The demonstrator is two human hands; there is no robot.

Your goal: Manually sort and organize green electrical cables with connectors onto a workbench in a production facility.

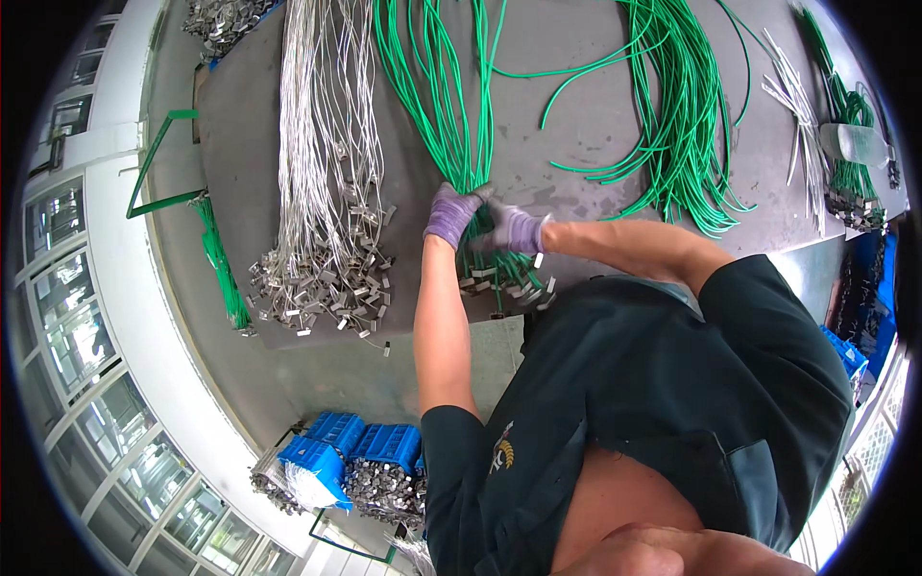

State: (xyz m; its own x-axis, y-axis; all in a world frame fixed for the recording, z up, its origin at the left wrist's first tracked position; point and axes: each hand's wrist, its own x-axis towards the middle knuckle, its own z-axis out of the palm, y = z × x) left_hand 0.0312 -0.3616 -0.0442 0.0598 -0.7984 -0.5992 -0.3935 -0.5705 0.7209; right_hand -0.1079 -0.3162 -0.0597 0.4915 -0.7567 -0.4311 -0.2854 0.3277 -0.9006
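A factory workbench [595, 125]: bundles of green cables [672, 106] and bare wire [322, 144] beside the hands, blue crates [379, 446] of metal clips below them.

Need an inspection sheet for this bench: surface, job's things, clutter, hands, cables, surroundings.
Surface: grey worktable, scuffed.
Job's things: bundle of green cables with metal end clips, gripped by both hands.
Clutter: loose metal clips at the ends of the bare wires.
Hands: left hand and right hand, in purple gloves, closed on the bundle.
Cables: silver wire bundle; second green bundle.
Surroundings: blue crates of clips; windows.
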